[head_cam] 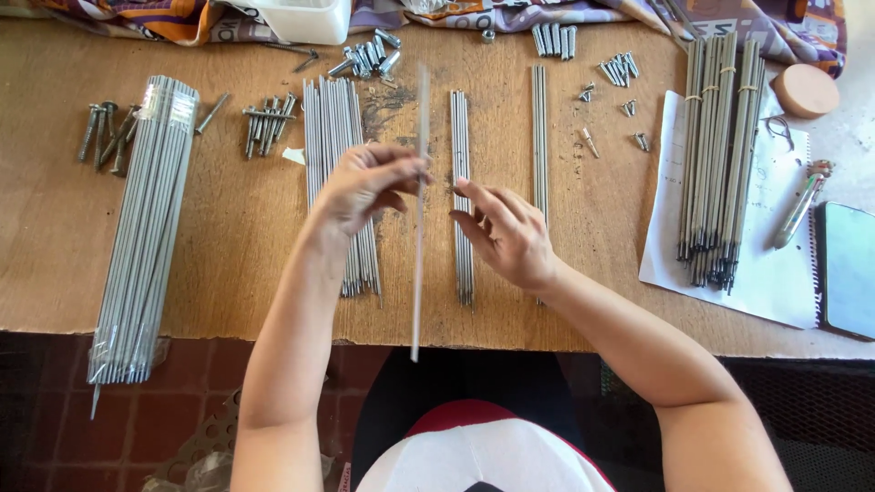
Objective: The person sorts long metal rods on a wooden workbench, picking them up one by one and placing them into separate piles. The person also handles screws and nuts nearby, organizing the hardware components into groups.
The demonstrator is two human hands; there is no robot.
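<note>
My left hand pinches a long thin rod in a clear sleeve, held lengthwise above the wooden table, its near end past the table's front edge. My right hand hovers just right of the rod with fingers spread, empty, above a small group of grey rods. A wider row of loose grey rods lies under and behind my left hand.
A wrapped bundle of rods overhangs the front edge at left. Banded rod bundles rest on a white notebook at right, with a pen and a phone. Bolts and screws lie scattered along the back, near a white plastic box.
</note>
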